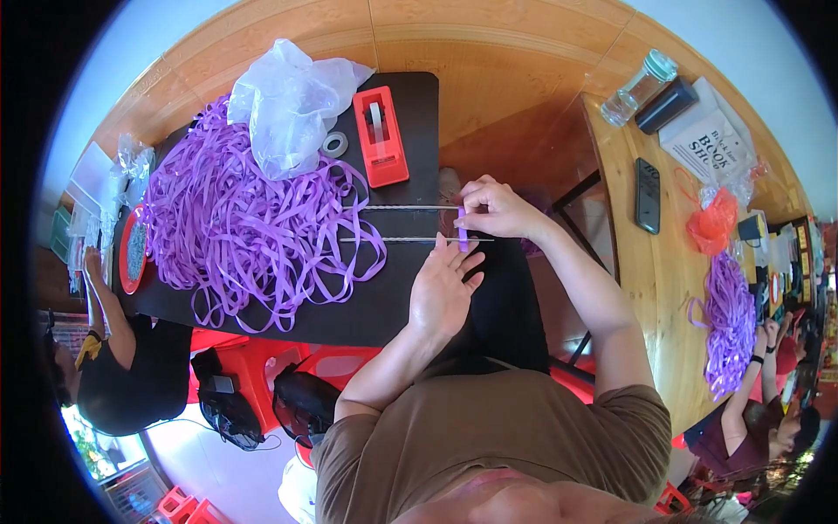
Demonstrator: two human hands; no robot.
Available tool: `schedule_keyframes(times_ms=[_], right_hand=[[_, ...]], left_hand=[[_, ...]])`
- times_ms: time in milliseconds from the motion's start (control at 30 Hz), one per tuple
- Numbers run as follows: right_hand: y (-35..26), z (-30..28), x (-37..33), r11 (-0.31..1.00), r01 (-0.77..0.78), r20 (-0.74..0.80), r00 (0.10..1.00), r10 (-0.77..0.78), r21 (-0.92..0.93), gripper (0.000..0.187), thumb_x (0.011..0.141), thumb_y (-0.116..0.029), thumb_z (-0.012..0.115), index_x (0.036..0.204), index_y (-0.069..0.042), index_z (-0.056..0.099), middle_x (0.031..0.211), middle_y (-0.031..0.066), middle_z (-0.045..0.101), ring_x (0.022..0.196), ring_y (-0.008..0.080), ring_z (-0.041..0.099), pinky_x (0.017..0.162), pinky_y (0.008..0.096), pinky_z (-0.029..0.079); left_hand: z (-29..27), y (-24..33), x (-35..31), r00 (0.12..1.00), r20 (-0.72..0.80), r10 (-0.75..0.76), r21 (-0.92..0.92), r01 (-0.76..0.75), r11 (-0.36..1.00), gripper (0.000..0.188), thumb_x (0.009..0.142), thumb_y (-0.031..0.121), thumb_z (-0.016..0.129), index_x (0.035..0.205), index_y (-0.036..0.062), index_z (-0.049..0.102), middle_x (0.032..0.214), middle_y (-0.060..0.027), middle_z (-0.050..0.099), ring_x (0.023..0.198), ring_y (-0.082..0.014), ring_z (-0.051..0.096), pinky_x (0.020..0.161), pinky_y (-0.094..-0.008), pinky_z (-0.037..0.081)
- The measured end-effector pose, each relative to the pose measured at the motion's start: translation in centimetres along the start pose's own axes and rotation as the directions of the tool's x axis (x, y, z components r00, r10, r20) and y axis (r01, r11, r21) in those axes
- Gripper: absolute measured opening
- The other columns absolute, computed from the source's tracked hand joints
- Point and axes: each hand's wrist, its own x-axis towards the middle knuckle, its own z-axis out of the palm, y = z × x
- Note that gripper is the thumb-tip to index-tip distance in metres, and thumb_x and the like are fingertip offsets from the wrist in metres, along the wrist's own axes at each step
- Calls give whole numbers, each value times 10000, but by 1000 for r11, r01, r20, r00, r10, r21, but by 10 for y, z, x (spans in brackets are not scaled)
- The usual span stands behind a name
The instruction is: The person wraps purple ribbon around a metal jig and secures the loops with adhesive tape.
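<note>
Two thin metal rods, the upper one and the lower one, stick out past the black table's right edge, roughly parallel. A short stretch of purple ribbon spans both rods near their free ends. My right hand pinches this ribbon by the upper rod. Below, my left hand is turned palm up with its fingers apart, the fingertips close to the ribbon and lower rod. A big tangled heap of purple ribbon covers much of the table, its loops lying over the rods' left ends.
On the black table are a red tape dispenser, a tape roll, a clear plastic bag and a red tray. A wooden table at right bears a phone and more ribbon. Other people sit at both sides.
</note>
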Motion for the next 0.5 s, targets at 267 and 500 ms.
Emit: schedule_keyframes(times_ms=[267,500], right_hand=[[-52,8,2,859,-335,-114,942,316,-388,212,645,-303,677,597,-104,621,778,46,608,907,242,501,721,427,348],[-72,20,-4,702,-357,-331,926,180,-617,216,647,-308,652,659,-99,704,767,88,609,899,272,483,700,453,333]], left_hand=[[2,0,-1,1000,-23,-6,-17,5,1000,563,932,503,414,1218,24,491,1187,-80,509,1130,-225,442,928,-358,321],[4,1,-1,1000,12,9,-33,-9,999,448,923,417,435,1191,63,497,1156,-53,504,1093,-205,447,940,-362,309]])
